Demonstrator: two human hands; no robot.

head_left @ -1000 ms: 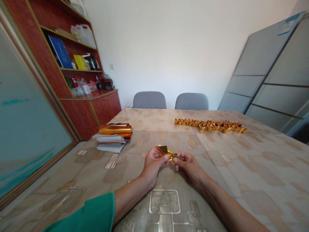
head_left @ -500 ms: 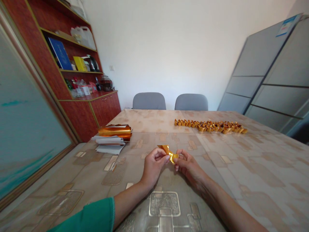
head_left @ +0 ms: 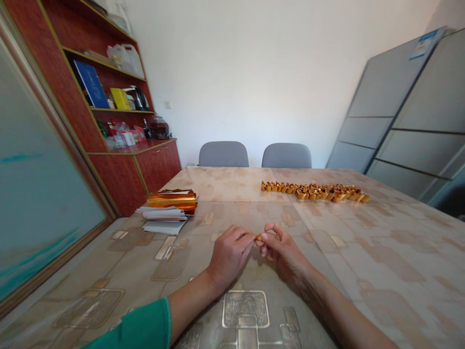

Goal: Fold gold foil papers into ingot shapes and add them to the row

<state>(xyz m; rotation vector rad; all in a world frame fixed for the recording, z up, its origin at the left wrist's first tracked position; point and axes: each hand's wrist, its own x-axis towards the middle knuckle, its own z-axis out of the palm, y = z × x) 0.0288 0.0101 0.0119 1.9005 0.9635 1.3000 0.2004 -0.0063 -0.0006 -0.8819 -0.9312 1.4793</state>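
Note:
Over the near middle of the table, my left hand and my right hand meet with their fingertips closed on one small piece of gold foil paper. Only a bit of the foil shows between the fingers; my left hand covers most of it. To the left lie gold foil sheets, curled in a stack, beside a pile of grey-white paper sheets. Many small folded gold foil pieces stand in rows at the far right of the table.
A patterned cloth covers the table. Two grey chairs stand at its far side. On the left are a red-brown cabinet with shelves and a sliding door; a grey cabinet stands at the right.
My left hand has turned over the foil, its back now facing up more. The upright foil flap seen before is folded down or hidden. My right hand has barely moved.

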